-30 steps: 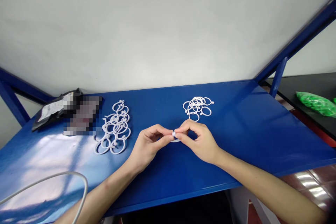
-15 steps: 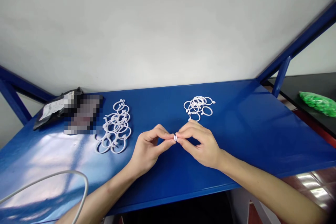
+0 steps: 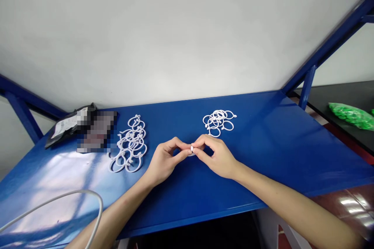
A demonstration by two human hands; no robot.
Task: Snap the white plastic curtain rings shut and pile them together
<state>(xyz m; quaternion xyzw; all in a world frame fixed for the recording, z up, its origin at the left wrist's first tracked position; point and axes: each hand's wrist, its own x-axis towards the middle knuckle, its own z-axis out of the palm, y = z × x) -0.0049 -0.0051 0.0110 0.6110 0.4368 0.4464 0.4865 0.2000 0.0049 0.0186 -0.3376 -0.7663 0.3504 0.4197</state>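
- We see the left hand [image 3: 165, 159] and right hand [image 3: 217, 157] meeting fingertip to fingertip, both pinched narrow on one small white ring [image 3: 192, 149].
- Under the ring lies the blue table [image 3: 263, 155]; we cannot tell whether they touch.
- Left of the ring lies a big pile [image 3: 128, 149] of rings.
- Behind the ring, slightly right, lies a smaller pile [image 3: 217, 120].
- Far left of the ring, a black bag [image 3: 68, 126].

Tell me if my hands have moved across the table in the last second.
No. The left hand and right hand still pinch the white ring at the same spot, just front-left of the right ring pile.
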